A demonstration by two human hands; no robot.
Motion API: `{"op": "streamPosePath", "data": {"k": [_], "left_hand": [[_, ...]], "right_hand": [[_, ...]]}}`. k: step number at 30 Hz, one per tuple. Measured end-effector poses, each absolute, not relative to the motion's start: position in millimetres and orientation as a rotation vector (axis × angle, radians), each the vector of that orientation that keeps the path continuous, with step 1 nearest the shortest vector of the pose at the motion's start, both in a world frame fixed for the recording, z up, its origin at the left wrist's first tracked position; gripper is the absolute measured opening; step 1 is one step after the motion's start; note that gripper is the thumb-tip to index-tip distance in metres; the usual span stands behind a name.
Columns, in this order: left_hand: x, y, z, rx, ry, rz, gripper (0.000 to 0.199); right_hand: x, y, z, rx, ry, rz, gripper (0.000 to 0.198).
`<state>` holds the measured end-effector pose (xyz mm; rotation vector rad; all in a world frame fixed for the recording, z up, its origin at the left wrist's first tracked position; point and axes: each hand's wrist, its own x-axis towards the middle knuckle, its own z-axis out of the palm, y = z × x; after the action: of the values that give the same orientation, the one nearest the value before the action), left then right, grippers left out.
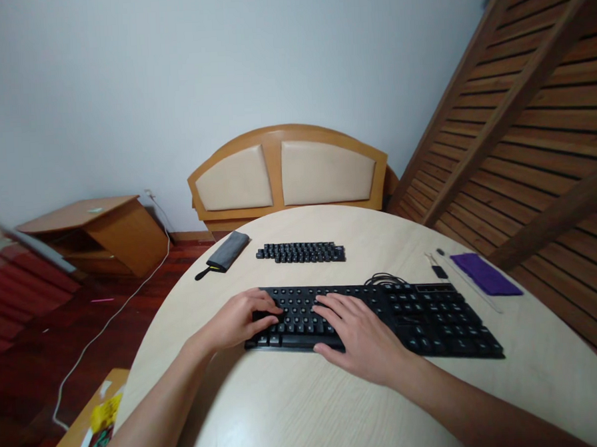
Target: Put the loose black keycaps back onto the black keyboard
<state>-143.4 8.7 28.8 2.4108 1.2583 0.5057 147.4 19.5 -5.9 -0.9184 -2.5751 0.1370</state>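
Note:
A black keyboard (443,316) lies on the light round table (267,398). My left hand (241,316) rests over its left end, with thumb and index finger brought close together at the keys. Whatever is between those fingertips is too small to make out. Over the middle of the keyboard is my right hand (362,337), palm down, fingers stretched out and apart on the keys, thumb at the front edge. Several upper-row positions look like bare sockets without caps. Behind the keyboard, loose black keycaps (300,253) lie in neat rows.
A grey pouch (228,250) lies at the back left. A coiled cable (384,279) sits behind the keyboard. To the right are a black binder clip (438,271), a thin white stick (472,281) and a purple cloth (486,275). A wooden headboard (275,164) stands beyond.

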Motion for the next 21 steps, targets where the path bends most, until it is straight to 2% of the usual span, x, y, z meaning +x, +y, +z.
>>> {"op": "streamPosePath", "data": {"k": [13, 21], "left_hand": [[-140.1, 8.1, 31.7, 2.435, 1.254, 0.447, 0.023], [-141.7, 9.6, 27.2, 2.356, 1.325, 0.491, 0.014]], "right_hand": [[146.9, 18.9, -2.7, -0.928, -2.575, 0.124, 0.053], [146.5, 18.6, -2.8, -0.924, -2.574, 0.13, 0.053]]}}
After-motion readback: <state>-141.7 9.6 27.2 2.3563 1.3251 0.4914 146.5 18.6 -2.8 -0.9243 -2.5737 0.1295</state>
